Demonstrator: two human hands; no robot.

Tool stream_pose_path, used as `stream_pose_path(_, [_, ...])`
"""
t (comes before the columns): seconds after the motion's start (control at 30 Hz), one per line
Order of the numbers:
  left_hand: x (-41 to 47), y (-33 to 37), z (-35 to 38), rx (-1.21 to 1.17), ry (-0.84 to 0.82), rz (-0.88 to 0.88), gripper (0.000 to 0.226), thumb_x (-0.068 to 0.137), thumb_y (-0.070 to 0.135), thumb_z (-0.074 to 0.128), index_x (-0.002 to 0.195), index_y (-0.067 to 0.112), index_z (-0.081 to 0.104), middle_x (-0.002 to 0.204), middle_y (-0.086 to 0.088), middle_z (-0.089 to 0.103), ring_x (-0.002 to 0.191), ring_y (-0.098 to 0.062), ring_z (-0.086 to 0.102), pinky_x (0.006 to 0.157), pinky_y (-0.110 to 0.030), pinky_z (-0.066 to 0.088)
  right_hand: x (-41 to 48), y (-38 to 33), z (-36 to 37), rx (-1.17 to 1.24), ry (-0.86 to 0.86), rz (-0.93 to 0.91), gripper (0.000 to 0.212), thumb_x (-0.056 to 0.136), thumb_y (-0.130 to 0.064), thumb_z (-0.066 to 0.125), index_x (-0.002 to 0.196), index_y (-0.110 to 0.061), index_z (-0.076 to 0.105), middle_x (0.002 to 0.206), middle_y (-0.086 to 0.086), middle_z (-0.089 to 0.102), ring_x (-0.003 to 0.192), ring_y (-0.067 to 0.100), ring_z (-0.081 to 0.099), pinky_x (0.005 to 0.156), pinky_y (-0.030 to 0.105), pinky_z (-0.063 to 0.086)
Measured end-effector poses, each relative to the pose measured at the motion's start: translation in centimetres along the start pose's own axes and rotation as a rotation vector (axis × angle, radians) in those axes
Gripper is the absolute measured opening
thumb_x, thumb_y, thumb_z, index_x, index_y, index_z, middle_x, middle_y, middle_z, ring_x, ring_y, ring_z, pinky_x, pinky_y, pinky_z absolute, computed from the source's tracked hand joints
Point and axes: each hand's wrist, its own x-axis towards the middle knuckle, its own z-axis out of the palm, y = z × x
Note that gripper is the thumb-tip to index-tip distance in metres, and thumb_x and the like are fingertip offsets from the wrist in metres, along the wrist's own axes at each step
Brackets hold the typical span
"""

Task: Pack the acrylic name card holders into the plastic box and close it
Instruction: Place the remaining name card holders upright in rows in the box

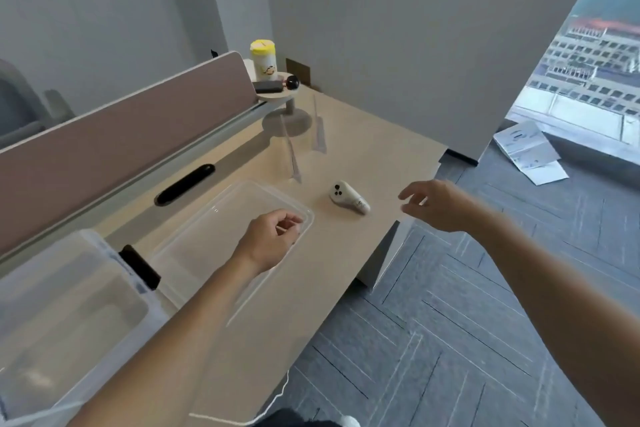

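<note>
Two clear acrylic name card holders stand upright on the beige desk, one [292, 152] nearer me and one [318, 125] behind it. A clear plastic box [69, 305] sits at the desk's left end with black latches. Its clear lid [207, 229] lies flat on the desk beside it. My left hand [273, 239] hovers over the lid's right end, fingers loosely curled and holding nothing. My right hand [436, 204] is raised over the desk's right edge, fingers spread and relaxed, empty, well short of the holders.
A white handheld controller [349, 198] lies on the desk between my hands. A small round stand [280, 94] at the back carries a yellow-lidded canister [264, 59] and dark items. A brown partition [121, 142] runs along the desk's far side. Papers [530, 152] lie on the floor.
</note>
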Motion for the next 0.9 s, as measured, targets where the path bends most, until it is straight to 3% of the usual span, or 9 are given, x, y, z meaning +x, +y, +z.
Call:
stream_pose_path(0.37, [15.3,2.3,3.6,-0.092,0.038,-0.029,0.013,0.089,0.022,0.060,0.090,0.033,0.066,0.089,0.004,0.069,0.084,-0.016,0.065,0.081,-0.033,0.053,13.5,5.3,-5.2,-0.030,-0.060,0.013,0.028,0.093,-0.035,0.063,0.118,-0.023,0.067,0.103,-0.001,0.071,0.095,0.017,0.065,0.090,0.034,0.052])
stream_pose_path(0.53, [21.6,3.5,5.3,-0.128,0.048,-0.066,0.013,0.089,0.025,0.057,0.090,0.036,0.065,0.090,0.007,0.069,0.090,-0.013,0.066,0.083,-0.032,0.053,20.1,6.5,-8.4,-0.074,-0.087,-0.012,0.027,0.094,-0.036,0.061,0.119,-0.026,0.066,0.100,-0.007,0.067,0.097,0.015,0.064,0.088,0.033,0.051])
stream_pose_path(0.77, [28.7,4.6,7.8,0.040,0.081,-0.178,0.010,0.090,0.028,0.060,0.094,0.036,0.065,0.093,0.010,0.067,0.087,-0.011,0.064,0.076,-0.026,0.049,30.7,12.1,-9.6,-0.013,-0.087,-0.162,0.024,0.095,-0.035,0.059,0.116,-0.026,0.067,0.102,-0.004,0.069,0.090,0.013,0.065,0.078,0.027,0.049])
stream_pose_path(0.9, [31.5,6.1,9.7,0.139,0.172,-0.309,0.015,0.092,0.029,0.058,0.104,0.032,0.066,0.101,0.010,0.064,0.095,-0.012,0.061,0.080,-0.027,0.047,37.5,15.5,-10.0,-0.063,-0.205,-0.281,0.028,0.096,-0.036,0.056,0.120,-0.025,0.065,0.109,-0.001,0.069,0.096,0.017,0.063,0.083,0.032,0.051])
